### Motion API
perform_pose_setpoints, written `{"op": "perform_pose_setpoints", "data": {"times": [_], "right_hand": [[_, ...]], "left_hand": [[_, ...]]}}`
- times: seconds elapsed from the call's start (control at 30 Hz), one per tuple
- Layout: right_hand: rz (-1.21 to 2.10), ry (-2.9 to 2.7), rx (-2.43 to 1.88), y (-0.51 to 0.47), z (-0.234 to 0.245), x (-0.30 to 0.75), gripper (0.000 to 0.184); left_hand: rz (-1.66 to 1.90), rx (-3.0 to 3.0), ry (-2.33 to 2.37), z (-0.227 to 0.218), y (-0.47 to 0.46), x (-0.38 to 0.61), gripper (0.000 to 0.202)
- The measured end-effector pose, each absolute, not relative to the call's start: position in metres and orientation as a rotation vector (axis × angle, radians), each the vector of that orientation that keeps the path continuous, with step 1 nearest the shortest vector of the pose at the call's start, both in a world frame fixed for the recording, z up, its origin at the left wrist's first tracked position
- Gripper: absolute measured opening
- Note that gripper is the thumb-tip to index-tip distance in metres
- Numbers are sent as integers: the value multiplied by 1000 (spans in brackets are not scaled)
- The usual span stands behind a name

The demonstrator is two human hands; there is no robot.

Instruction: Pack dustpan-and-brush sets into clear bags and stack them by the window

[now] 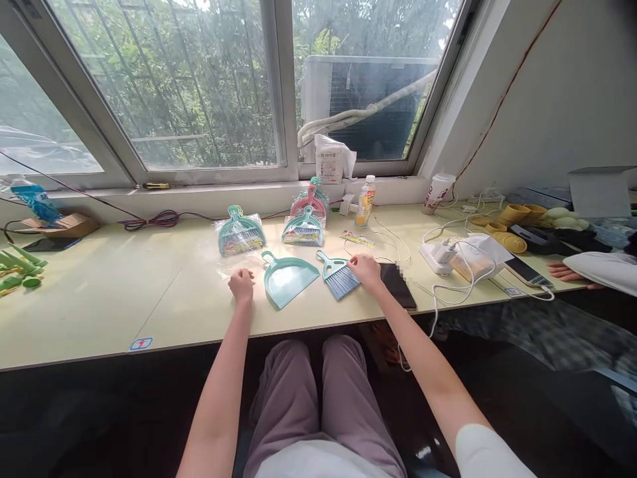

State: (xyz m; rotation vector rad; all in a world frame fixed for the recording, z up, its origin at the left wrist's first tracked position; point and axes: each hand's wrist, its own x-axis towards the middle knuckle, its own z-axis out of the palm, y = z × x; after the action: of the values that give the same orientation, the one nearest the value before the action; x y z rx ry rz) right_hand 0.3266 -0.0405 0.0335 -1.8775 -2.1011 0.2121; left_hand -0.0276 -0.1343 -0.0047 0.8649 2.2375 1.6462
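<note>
A light teal dustpan (290,281) lies on the table between my hands, its handle pointing away from me. To its right is a matching small hand brush (339,275) with blue-grey bristles. My right hand (365,271) has its fingers closed at the brush's right edge. Left of the dustpan, my left hand (241,285) is curled closed beside thin clear plastic; whether anything is in its fingers is hidden. Behind them stand a plastic-wrapped dustpan and brush set (239,232), a teal set (303,229) and a pink dustpan (312,200).
A dark tablet (397,285) lies beside my right hand. Farther right are a white power strip (438,257), cables, a tissue pack (480,255) and another person's hand (567,271). A drink bottle (365,202) and a paper cup (438,194) stand toward the back.
</note>
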Motion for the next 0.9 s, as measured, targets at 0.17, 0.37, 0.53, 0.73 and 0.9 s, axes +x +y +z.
{"op": "perform_pose_setpoints", "data": {"times": [0.17, 0.37, 0.53, 0.73, 0.9], "right_hand": [[157, -2300, -1853, -36, 35, 287, 33], [256, -2353, -1815, -19, 39, 265, 26], [324, -2475, -1716, -13, 40, 264, 26], [227, -2558, -1762, -9, 48, 266, 18], [220, -2401, -1702, -8, 61, 261, 20]], "left_hand": [[1560, 1052, 1998, -1, -135, -22, 21], [1407, 1348, 1920, -4, -136, -19, 24], [1326, 1473, 2036, -10, -135, -21, 22], [1206, 1589, 2142, -7, -136, -18, 27], [1036, 1756, 2171, -3, -140, -9, 38]]}}
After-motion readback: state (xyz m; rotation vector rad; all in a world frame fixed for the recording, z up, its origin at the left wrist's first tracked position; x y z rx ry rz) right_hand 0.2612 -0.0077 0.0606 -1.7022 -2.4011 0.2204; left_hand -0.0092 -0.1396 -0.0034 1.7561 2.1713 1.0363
